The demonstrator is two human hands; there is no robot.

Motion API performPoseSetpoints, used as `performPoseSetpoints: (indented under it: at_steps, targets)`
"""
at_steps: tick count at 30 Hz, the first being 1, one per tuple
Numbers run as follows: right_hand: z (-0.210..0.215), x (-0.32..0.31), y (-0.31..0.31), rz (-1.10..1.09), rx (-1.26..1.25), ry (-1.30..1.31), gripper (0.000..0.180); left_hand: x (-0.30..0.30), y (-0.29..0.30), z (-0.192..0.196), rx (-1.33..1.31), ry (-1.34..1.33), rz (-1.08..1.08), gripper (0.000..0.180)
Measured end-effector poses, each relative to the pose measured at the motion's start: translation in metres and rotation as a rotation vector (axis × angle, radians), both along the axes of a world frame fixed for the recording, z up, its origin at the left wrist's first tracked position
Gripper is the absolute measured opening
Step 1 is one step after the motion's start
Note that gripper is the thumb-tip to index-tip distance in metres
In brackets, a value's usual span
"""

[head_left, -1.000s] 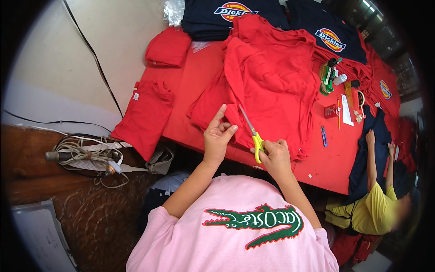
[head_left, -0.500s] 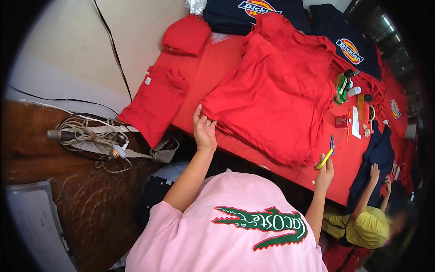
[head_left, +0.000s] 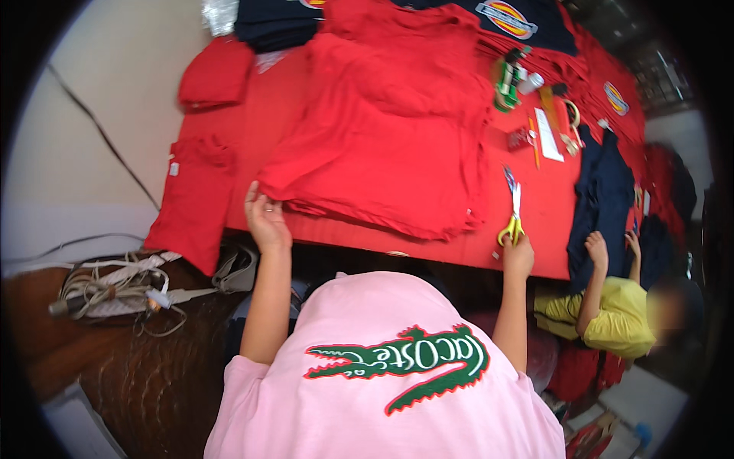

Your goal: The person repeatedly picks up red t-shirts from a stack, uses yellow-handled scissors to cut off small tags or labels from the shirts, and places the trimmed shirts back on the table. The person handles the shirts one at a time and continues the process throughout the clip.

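A smooth red knit shirt (head_left: 382, 145) lies spread over other red fabric in the middle of a red-covered worktop (head_left: 336, 232), its hem toward the person. The left grip (head_left: 268, 222) is at the shirt's near left corner, palm up with fingers extended at the edge; whether they pinch the cloth, I cannot tell. The right grip (head_left: 518, 255) is closed around the yellow handles of a pair of metal scissors (head_left: 515, 216), just right of the shirt, blades pointing away from the person. A small blue tool (head_left: 510, 180) sits right by the blade tips.

Farther up are a white paper strip (head_left: 548, 136), a small red box (head_left: 518, 139) and a green tape dispenser (head_left: 506, 84). At left, a folded red garment with a white tag (head_left: 195, 203) hangs partly over the worktop's edge. At right, a co-worker in a yellow top (head_left: 618, 317) has hands near a dark navy garment (head_left: 600, 187).
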State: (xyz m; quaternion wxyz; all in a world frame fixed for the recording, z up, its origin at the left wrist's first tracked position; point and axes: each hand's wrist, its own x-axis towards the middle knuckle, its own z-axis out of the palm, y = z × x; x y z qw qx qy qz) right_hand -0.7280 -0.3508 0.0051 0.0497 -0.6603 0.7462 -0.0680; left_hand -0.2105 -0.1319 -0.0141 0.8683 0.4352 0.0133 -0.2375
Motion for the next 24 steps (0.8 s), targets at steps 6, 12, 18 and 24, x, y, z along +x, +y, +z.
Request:
performPoseSetpoints:
  at_steps: [6,12,18,24]
  targets:
    - [0.024,0.031,0.010,0.085,-0.056,-0.052,0.034,0.010,-0.001,0.002,0.044,-0.007,-0.077,0.043]
    - [-0.004,0.065,0.033,0.138,0.569,-0.839,0.026,0.013,-0.007,0.008,0.065,0.079,-0.134,0.046]
    - [0.004,0.051,0.041,0.073,0.756,-1.051,0.025,0.024,0.018,0.009,0.101,0.018,-0.070,0.053]
    - [0.029,0.021,0.026,0.109,0.858,-1.012,0.023,0.018,0.044,0.001,0.266,-0.041,-0.044,0.050]
